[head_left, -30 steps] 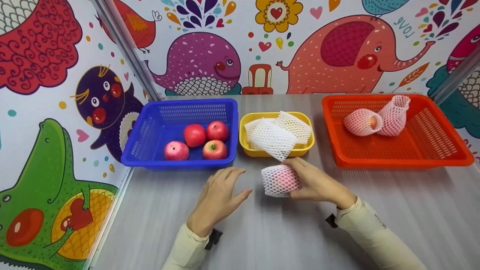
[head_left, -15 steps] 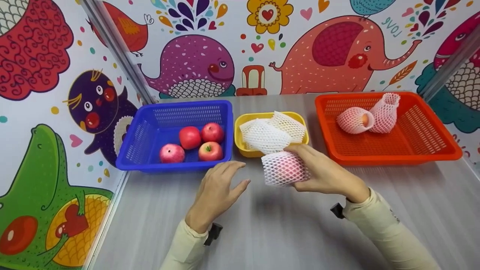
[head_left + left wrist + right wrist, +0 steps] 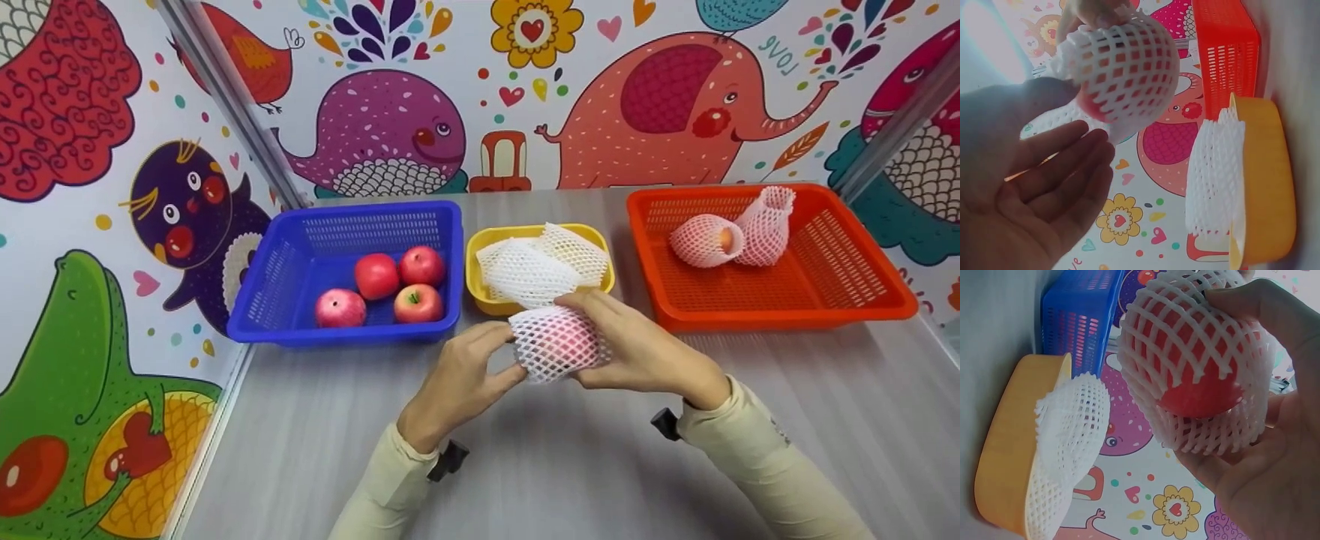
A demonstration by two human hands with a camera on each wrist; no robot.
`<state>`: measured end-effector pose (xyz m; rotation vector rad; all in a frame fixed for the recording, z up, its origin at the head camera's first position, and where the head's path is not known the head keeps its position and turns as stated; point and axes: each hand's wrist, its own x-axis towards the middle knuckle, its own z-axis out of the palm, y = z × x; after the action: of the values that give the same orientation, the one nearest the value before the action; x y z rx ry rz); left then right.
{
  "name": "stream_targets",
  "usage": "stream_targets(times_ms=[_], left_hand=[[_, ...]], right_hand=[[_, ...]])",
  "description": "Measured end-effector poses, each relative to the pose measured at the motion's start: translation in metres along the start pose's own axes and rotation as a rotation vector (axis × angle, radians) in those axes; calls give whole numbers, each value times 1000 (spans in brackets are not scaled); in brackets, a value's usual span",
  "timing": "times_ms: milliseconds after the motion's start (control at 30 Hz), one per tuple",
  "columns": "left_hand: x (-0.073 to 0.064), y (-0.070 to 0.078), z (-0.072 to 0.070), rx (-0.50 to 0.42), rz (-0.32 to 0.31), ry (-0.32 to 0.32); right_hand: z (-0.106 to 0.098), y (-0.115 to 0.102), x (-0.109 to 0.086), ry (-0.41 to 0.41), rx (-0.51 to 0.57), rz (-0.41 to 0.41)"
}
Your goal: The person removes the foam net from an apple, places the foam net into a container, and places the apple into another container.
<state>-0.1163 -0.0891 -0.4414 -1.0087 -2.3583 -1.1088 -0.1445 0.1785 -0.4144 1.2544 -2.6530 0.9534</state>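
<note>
In the head view, an apple (image 3: 564,341) inside a white foam net sleeve (image 3: 536,346) is held up above the table, in front of the yellow basket. My right hand (image 3: 637,349) grips it from the right, thumb and fingers around the netting. The red skin of the apple (image 3: 1202,394) shows at the sleeve's open end in the right wrist view. My left hand (image 3: 465,379) has its thumb and index finger at the sleeve's left edge, pinching it lightly. Its other fingers (image 3: 1067,174) are spread loosely below the apple in the left wrist view.
A blue basket (image 3: 259,292) at left holds several bare apples (image 3: 376,276). White foam nets (image 3: 529,268) fill the yellow basket (image 3: 499,306) at the middle. In the red basket (image 3: 825,307) at right lie two netted fruits (image 3: 705,240). Patterned walls stand behind and at left.
My right hand has lifted the netted apple slightly off its earlier place and tilted it. My left hand has moved right from a gap beside it to the sleeve's edge.
</note>
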Motion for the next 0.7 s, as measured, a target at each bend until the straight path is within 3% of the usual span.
stream_targets(times_ms=[300,433,567,700], left_hand=[[4,-3,3,14,-31,-132],[3,-6,4,-1,-23,-127],[1,-11,4,-25,3,-105],[-2,-16,1,-29,-9,-89]], right_hand=[[6,-7,3,0,17,-48],[6,-8,3,-61,18,-68],[-2,-5,-3,-120,17,-33],[-7,-1,-6,-92,46,-20]])
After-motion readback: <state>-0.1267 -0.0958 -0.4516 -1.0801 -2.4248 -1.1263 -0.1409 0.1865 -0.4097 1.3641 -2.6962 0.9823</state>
